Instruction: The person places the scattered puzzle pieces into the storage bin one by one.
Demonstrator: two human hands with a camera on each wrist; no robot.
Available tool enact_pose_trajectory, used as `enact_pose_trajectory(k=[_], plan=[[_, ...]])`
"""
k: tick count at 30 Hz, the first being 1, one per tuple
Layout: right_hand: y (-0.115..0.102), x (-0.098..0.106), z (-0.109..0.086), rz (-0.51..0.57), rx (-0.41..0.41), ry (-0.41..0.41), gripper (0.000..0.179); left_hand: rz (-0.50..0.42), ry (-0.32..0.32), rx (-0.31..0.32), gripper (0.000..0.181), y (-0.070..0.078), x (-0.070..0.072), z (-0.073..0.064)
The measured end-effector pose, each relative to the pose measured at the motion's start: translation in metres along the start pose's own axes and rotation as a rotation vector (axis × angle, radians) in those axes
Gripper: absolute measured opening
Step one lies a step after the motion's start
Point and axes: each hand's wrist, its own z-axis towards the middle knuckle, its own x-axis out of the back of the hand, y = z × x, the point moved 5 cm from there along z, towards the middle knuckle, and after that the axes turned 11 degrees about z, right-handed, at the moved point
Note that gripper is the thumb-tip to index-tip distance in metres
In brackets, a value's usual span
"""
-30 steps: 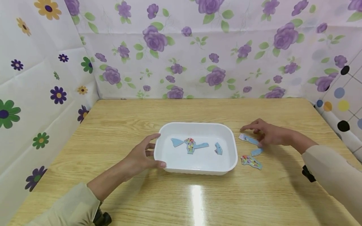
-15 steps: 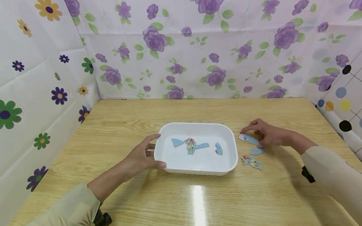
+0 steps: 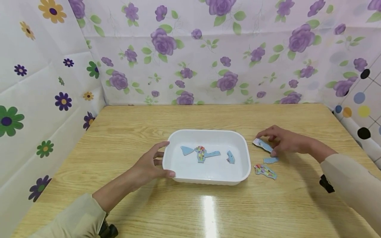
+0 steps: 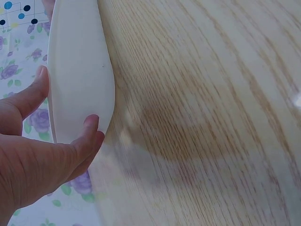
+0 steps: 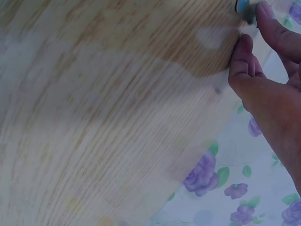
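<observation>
My left hand holds the left end of a white plastic tub, thumb at the near corner and fingers along the side. The left wrist view shows the fingers against the tub's outer wall. To the tub's right, my right hand pinches a long light-blue puzzle piece between thumb and finger, one edge seeming tipped up. Just below it lie a short blue piece and a multicoloured piece on the table. In the right wrist view only a blue corner of the piece shows.
Inside the tub lie a blue triangular piece, a multicoloured piece, a narrow blue strip and a small blue piece. The wooden table meets flower-patterned sheets at its back and sides.
The long blue piece has tipped up slightly and shifted right between my right thumb and finger. Earlier the short blue piece turned slightly beneath that hand. My left hand and the tub stay put.
</observation>
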Motion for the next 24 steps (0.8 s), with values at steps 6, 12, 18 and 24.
enact_pose_trajectory(k=[6, 12, 18, 24], plan=[[-0.004, 0.004, -0.006, 0.023, 0.011, 0.029, 0.065, 0.007, 0.003, -0.001, 0.103, 0.000, 0.000, 0.000], [-0.011, 0.011, -0.010, 0.043, 0.045, 0.077, 0.070, 0.013, 0.008, 0.002, 0.104, 0.000, 0.000, 0.000], [-0.019, 0.016, -0.010, 0.056, 0.042, 0.096, 0.070, 0.007, -0.001, -0.003, 0.103, 0.001, 0.000, -0.001], [-0.029, 0.020, -0.012, 0.055, 0.071, 0.102, 0.067, 0.007, -0.006, -0.013, 0.104, 0.003, 0.001, -0.002]])
